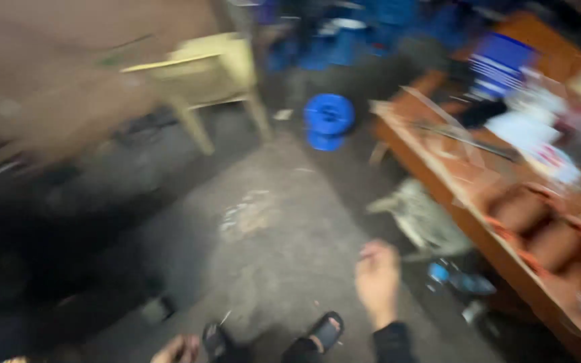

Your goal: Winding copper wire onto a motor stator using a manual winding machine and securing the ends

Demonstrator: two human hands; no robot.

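Sliver of something thin and pale is seen at the tips of the right hand, held out over the concrete floor just short of the wooden bench. The fingers appear drawn together round it, though blur prevents certainty. A firm pinch near the tip would be judged best, with the head kept level so the piece can be watched.

Left hand is cut by the lower edge beside a sandalled foot; its fingers cannot be told as spread or closed. Beyond, a blue spool and a pale stool are made out. Items on the bench are smeared by motion; brown rounded lumps and papers are only guessed at.
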